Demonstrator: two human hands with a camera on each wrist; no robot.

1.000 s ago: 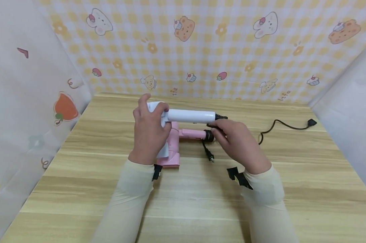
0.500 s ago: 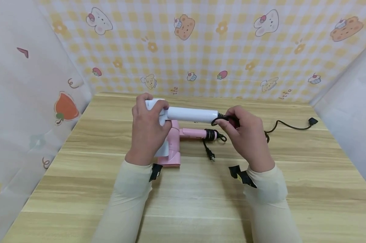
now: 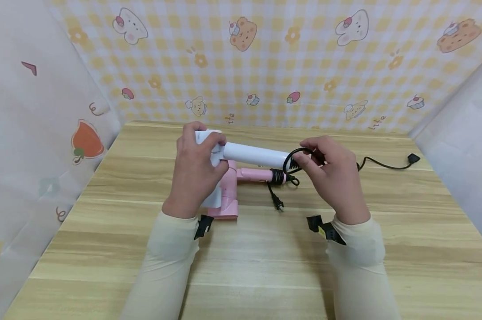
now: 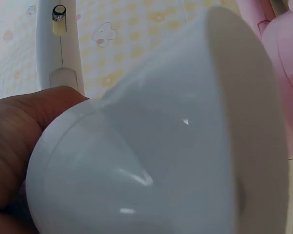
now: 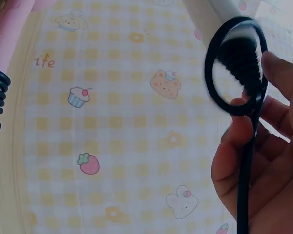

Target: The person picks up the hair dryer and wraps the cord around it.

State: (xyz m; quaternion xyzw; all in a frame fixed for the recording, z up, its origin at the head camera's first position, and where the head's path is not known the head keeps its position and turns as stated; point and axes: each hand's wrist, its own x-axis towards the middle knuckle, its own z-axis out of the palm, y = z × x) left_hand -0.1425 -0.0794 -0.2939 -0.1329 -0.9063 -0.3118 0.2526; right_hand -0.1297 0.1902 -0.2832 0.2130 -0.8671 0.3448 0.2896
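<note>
A white hair dryer (image 3: 257, 154) is held above the table, its handle pointing right. My left hand (image 3: 194, 171) grips it round the head, thumb near the handle joint; the left wrist view shows its flared white nozzle (image 4: 176, 112) up close. At the handle's end, my right hand (image 3: 333, 173) pinches the black power cord (image 5: 208, 63), which forms a loop round the ribbed cord sleeve (image 5: 241, 61). Below lies a pink hair dryer (image 3: 228, 191), partly hidden by the white one, with its black cord (image 3: 278, 177) coiled round its handle.
The white dryer's cord runs off right across the wooden table (image 3: 265, 266) to a black plug (image 3: 413, 158). The pink dryer's plug (image 3: 279, 203) lies just in front of its handle. A checked cloth backdrop (image 3: 265, 66) stands behind the table.
My right hand has moved right and slightly up, bringing a cord loop round the end of the white handle. The handle has tilted down at its right end. My left hand keeps its grip.
</note>
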